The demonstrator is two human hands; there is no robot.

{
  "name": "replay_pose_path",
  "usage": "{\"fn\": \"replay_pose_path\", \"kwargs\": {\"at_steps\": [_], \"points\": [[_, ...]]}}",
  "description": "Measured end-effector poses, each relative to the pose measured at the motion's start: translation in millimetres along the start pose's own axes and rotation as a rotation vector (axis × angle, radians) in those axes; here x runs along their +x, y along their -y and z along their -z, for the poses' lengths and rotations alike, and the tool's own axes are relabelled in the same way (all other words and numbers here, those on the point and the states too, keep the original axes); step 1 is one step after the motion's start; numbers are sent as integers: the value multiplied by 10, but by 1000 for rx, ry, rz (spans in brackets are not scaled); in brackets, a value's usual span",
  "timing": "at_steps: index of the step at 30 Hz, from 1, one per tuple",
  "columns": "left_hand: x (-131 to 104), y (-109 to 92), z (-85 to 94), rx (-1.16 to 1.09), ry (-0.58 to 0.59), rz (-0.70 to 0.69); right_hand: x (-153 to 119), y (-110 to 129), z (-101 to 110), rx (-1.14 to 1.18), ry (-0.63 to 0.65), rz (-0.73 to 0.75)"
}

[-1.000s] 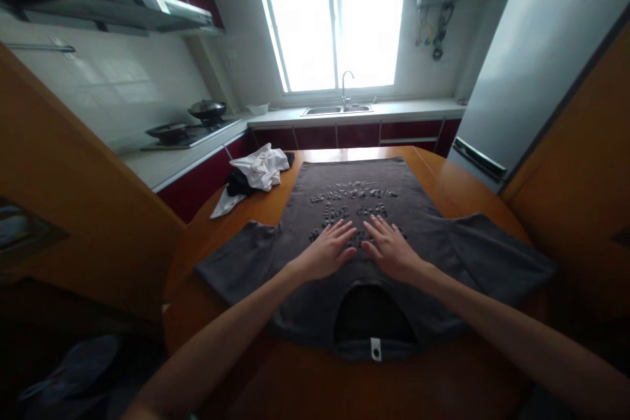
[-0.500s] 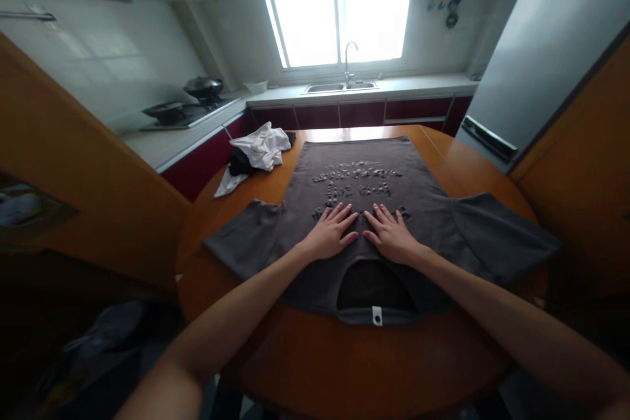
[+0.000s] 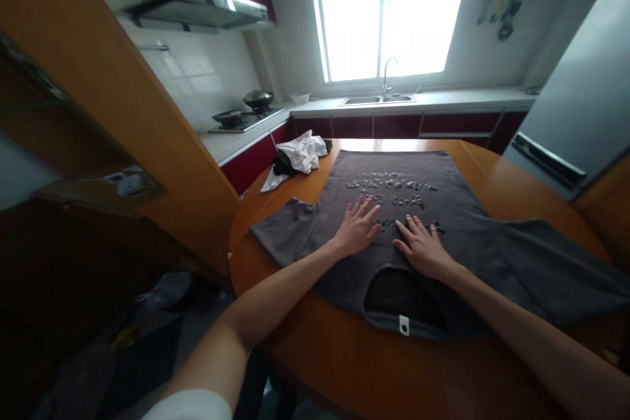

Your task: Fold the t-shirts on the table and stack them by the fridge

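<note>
A dark grey T-shirt [image 3: 462, 197] lies spread out on the round wooden table [image 3: 315, 341], its neckline and white label [image 3: 404, 325] towards me and its hem near the window side. Raised dark lettering [image 3: 388, 184] runs across its chest. My left hand [image 3: 357, 228] rests flat on the shirt over the left part of the lettering, fingers spread. To its right, my right hand [image 3: 424, 248] also lies on the fabric with fingers apart, touching the lower lettering. Neither hand grips anything.
Crumpled white and black cloth [image 3: 302, 152] sits at the table's far left edge. Beyond are a counter with a sink [image 3: 378, 100], a stove with a pan [image 3: 258, 100], and a fridge [image 3: 566, 98] at the right.
The view has swung to the left, so the shirt and table appear farther right. My left hand has moved up and left over the lettering, and the gap between my hands is wider.
</note>
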State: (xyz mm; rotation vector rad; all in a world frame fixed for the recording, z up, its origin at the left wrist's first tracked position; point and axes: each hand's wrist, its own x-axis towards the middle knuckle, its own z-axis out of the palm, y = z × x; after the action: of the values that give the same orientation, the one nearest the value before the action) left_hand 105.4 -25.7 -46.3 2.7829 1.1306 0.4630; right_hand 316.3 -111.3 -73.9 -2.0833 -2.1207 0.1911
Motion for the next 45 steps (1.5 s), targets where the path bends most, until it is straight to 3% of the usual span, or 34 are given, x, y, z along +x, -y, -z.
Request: {"fn": "replay_pose_path", "kwargs": {"at_steps": [5, 13, 17, 22, 26, 30, 32, 35, 37, 40, 45], "points": [[3, 107, -31, 21, 117, 169, 4, -10, -24, -11, -8, 13], [4, 121, -20, 26, 120, 215, -5, -3, 13, -10, -8, 16], [23, 107, 2, 23, 43, 236, 0, 3, 35, -6, -6, 17], [20, 102, -24, 73, 124, 209, -16, 15, 10, 56, -22, 11], [34, 126, -58, 105, 161, 210, 59, 9, 28, 279, -109, -32], [45, 139, -56, 122, 159, 201, 328, -75, 164, 759, -279, 16], [46, 136, -44, 129, 157, 198, 499, -183, 251, 1029, -252, -28], [48, 130, -28, 130, 161, 207, 730, -470, 380, 1388, -66, -223], [51, 131, -31, 129, 156, 206, 865, -739, 460, 1504, 26, -285], [53, 146, -57, 127, 131, 205, 1084, -1204, 561, 1416, 39, -249], [52, 180, -100, 85, 95, 217, 1494, -1936, 694, 908, -113, -240]]}}
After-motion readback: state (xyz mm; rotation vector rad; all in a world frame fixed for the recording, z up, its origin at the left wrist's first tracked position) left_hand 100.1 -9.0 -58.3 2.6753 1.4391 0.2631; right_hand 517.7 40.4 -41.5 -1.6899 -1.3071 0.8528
